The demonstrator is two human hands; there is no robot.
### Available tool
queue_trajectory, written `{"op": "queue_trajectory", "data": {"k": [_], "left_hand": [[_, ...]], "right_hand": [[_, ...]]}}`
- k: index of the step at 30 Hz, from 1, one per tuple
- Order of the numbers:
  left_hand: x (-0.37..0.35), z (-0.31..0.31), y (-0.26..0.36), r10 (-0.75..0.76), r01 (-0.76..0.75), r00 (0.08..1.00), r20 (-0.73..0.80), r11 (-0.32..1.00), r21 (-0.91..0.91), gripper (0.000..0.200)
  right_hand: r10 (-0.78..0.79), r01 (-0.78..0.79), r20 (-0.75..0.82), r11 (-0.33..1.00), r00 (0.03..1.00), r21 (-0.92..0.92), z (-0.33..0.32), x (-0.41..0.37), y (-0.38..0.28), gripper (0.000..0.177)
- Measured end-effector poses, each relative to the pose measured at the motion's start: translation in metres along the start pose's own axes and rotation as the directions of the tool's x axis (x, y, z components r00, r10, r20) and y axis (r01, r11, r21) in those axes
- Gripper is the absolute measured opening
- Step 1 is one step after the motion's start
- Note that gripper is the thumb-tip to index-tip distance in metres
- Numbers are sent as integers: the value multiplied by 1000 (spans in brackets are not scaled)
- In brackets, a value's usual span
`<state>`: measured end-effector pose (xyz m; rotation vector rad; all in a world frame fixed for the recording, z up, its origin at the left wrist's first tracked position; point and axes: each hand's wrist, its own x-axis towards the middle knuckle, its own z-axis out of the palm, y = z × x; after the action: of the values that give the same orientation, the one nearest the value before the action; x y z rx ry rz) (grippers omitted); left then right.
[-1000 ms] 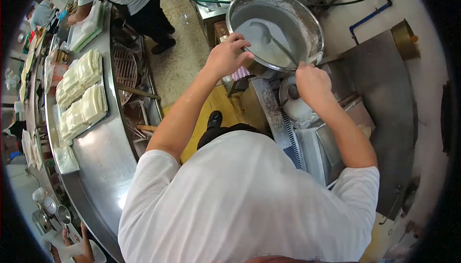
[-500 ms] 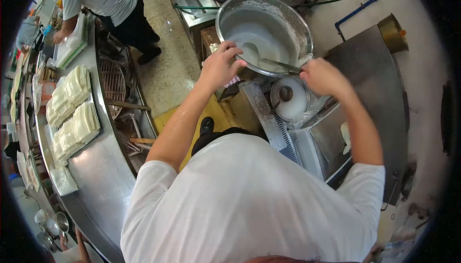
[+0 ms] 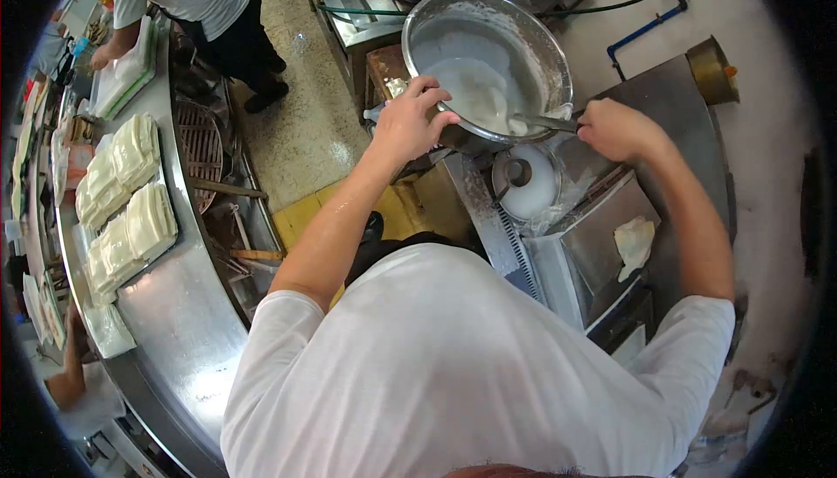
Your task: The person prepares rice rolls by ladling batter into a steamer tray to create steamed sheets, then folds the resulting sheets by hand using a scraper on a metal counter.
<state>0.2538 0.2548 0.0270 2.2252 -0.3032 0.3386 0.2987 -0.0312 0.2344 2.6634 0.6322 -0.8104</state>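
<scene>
A large metal basin (image 3: 558, 51) holds milky white liquid (image 3: 466, 85), its inner wall smeared with white. My left hand (image 3: 411, 120) is closed on the basin's near left rim. In my right hand (image 3: 617, 129) is the handle of a ladle (image 3: 547, 122), which crosses the near right rim. The ladle's bowl end dips into the liquid and is partly covered by it. Just below the basin stands a smaller round pot of white liquid (image 3: 539, 190) with a dark round ladle (image 3: 518, 171) in it.
Flat pale packets (image 3: 135, 234) are stacked in two piles on the steel counter (image 3: 192, 321) at left. Another person (image 3: 209, 7) works at that counter's far end. A brass-coloured pot (image 3: 711, 68) and a pale scrap (image 3: 635, 242) lie to the right. A green hose (image 3: 362, 13) runs behind the basin.
My right hand has moved right with the ladle, drawing its bowl end toward the basin's near right rim. My left hand stays on the rim. A person at lower left has shifted into view.
</scene>
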Motion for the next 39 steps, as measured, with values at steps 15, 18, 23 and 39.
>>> {"op": "queue_trajectory", "data": {"k": [15, 18, 23, 39], "left_hand": [[1, -3, 3, 13, -13, 1000, 3, 1000, 15, 38], [3, -6, 9, -47, 48, 998, 51, 999, -22, 38], [3, -4, 9, -43, 42, 999, 28, 999, 7, 38], [3, -7, 14, -66, 65, 995, 71, 998, 16, 40]], "right_hand": [[144, -187, -295, 975, 945, -123, 71, 5, -31, 22], [135, -140, -153, 990, 979, -22, 30, -4, -7, 22], [-19, 22, -18, 987, 1000, 159, 4, -2, 8, 22], [79, -79, -78, 997, 994, 12, 12, -5, -1, 20]]}}
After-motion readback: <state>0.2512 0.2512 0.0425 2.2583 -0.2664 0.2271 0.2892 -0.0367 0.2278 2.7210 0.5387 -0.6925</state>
